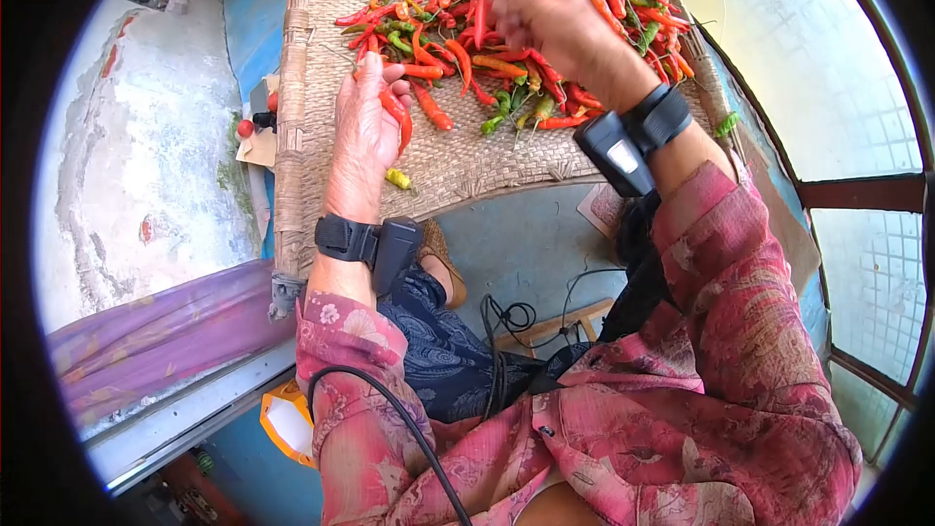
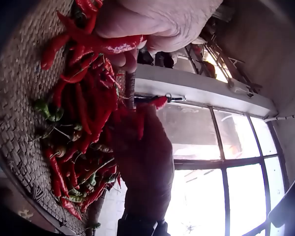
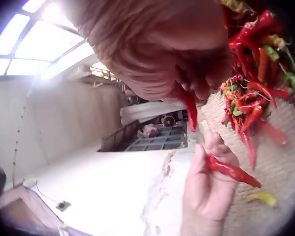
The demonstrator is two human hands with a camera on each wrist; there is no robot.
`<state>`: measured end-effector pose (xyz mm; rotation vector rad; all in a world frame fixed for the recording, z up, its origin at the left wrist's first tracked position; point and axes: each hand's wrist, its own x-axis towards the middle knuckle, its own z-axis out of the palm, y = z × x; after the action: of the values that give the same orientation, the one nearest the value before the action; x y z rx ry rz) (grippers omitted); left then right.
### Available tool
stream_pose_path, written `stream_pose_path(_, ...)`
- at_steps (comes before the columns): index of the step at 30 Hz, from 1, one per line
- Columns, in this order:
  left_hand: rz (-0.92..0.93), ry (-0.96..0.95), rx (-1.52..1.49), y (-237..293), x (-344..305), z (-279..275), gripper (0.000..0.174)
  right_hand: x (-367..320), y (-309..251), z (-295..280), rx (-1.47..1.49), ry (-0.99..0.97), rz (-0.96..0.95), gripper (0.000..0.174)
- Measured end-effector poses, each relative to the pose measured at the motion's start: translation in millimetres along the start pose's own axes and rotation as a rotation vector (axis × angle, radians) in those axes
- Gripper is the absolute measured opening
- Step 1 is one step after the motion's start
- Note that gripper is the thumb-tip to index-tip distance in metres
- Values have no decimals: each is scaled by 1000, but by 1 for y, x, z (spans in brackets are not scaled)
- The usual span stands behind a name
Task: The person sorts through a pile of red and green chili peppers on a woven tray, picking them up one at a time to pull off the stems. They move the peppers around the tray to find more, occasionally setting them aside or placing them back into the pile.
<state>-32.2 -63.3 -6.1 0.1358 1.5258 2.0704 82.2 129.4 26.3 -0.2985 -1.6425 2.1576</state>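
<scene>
My left hand (image 1: 362, 136) is at the near left part of a woven tray (image 1: 319, 49), gripping a red chili pepper (image 3: 233, 173) between thumb and fingers. The pepper's free end points down past the palm, and the left wrist view shows its glossy side close up. Over the pile of chilies (image 1: 458, 49) is my right hand (image 1: 565, 34), blurred in the head view. Between its curled fingers it pinches another red chili pepper (image 3: 192, 117), whose tip hangs below them. Red, orange and green peppers lie around and under this hand.
A single yellow-green pepper (image 1: 397, 178) lies near the tray's front edge. Framed windows (image 1: 857, 136) stand on the right, a peeling wall (image 1: 146, 136) on the left. Black cable (image 1: 506, 317) coils on the floor below, beside a wooden frame (image 1: 555, 323).
</scene>
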Motion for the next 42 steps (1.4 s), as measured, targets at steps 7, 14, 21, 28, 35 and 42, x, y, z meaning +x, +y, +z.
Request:
stream_pose_path(7, 16, -284, -203, -3, -16, 22, 21, -26, 23, 28, -467, -310, 131, 37)
stream_pose_path(14, 238, -334, 669, 22, -23, 7, 38, -21, 31, 29, -578, -355, 108, 27)
stream_pose_path(21, 522, -618, 1743, 10, -27, -78, 29, 13, -11, -25, 401, -135, 5, 20)
stream_pose_path(28, 553, -461, 1673, 1, -29, -59, 14, -15, 12, 7, -241, -275, 181, 31)
stream_pose_path(35, 156, -519, 893, -5, -36, 6, 28, -34, 48, 35, -732, -301, -86, 30)
stream_pose_path(42, 449, -243, 1205, 15, 40, -9, 37, -5, 6, 8, -240, 59, -82, 30)
